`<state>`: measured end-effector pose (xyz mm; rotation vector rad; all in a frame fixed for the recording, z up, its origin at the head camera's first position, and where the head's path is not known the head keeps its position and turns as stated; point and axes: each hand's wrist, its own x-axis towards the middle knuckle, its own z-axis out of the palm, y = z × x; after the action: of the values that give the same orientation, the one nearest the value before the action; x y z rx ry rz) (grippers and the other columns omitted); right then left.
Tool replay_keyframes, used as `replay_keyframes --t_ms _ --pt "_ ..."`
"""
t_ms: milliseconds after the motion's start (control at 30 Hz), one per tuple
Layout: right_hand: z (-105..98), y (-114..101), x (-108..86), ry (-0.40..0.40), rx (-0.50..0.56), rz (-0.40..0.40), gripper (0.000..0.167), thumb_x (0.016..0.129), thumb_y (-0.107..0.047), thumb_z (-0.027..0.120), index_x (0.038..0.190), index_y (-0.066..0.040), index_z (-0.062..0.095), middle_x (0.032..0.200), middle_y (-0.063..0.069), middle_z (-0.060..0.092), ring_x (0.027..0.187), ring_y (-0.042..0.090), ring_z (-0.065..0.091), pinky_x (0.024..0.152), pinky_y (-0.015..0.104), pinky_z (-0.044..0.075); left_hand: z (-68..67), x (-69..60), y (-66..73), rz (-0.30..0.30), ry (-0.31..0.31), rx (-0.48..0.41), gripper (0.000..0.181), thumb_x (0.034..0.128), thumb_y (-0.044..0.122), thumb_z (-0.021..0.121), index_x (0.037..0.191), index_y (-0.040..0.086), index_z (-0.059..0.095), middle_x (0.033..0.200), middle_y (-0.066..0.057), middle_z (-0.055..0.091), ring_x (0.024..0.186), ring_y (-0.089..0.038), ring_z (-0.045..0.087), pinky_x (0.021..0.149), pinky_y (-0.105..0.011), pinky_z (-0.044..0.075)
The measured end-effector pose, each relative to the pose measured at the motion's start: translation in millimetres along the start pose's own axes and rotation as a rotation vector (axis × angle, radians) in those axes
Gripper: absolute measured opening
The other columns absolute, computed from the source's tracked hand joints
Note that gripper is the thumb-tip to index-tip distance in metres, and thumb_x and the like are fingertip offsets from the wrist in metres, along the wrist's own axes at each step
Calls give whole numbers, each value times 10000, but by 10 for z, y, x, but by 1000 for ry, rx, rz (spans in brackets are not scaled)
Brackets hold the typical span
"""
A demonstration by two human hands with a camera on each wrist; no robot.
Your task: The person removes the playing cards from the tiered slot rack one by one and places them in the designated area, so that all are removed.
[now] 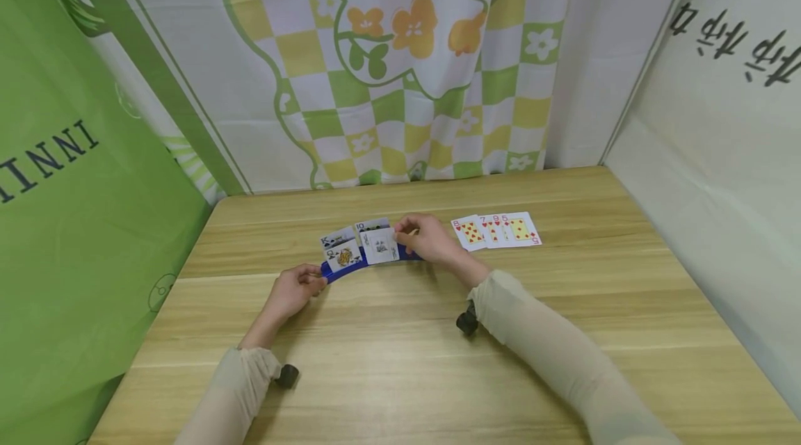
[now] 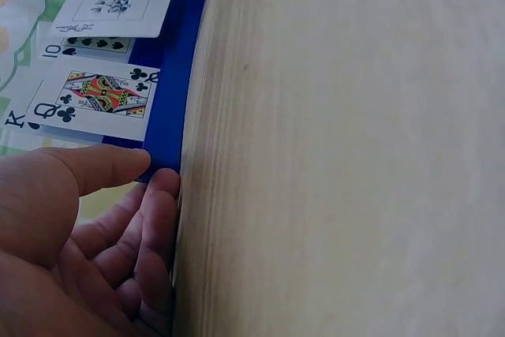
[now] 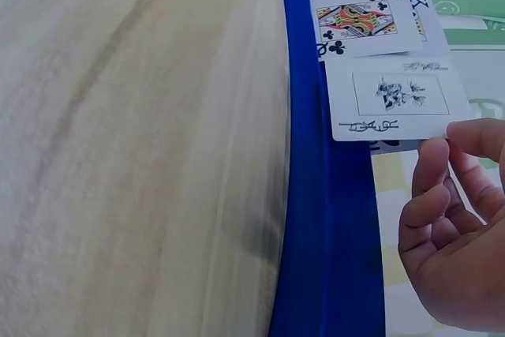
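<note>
A curved blue card holder (image 1: 348,268) carries a king (image 1: 336,237), a queen of clubs (image 1: 343,256) in front of it, and a ten (image 1: 373,225) of spades. My left hand (image 1: 295,290) pinches the holder's left end between thumb and fingers, as the left wrist view (image 2: 87,219) shows. With thumb and fingertips my right hand (image 1: 428,239) pinches the corner of a black-and-white joker card (image 1: 380,246), which covers part of the ten. In the right wrist view the joker (image 3: 398,99) overlaps the lower edge of the queen (image 3: 367,23); whether it sits in the slot I cannot tell.
To the right of the holder, several red cards (image 1: 522,228) lie overlapping face up on the wooden table (image 1: 388,361), among them an eight of hearts (image 1: 468,232). A patterned curtain (image 1: 413,118) hangs behind the table, with a green cloth (image 1: 81,222) at the left.
</note>
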<state>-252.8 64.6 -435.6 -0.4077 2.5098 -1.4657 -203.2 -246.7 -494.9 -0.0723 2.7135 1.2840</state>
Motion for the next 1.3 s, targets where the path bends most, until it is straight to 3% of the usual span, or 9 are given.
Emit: replay_keyframes --t_ms 367,667,1300 --pt "-41 28 -43 -5 -25 -12 144 971 -256 638 1065 -152 671 988 39 679 822 337 674 617 297 513 -15 1 12 -7 0 7 340 932 197 678 1209 0 651 914 -114 744 707 -120 629 596 -248 487" --pt "-85 69 -108 6 -8 -4 157 967 -218 632 1083 -118 668 985 70 680 720 218 639 625 285 519 -13 -3 5 -15 -3 7 341 934 206 676 1215 13 653 913 -100 745 712 -132 626 600 -261 489" --pt "-282 155 -156 41 18 34 181 972 -217 624 1107 -106 665 969 79 694 678 171 582 634 297 489 -8 -4 41 -12 0 18 347 933 202 674 1220 7 650 920 -108 746 716 -132 630 602 -257 485"
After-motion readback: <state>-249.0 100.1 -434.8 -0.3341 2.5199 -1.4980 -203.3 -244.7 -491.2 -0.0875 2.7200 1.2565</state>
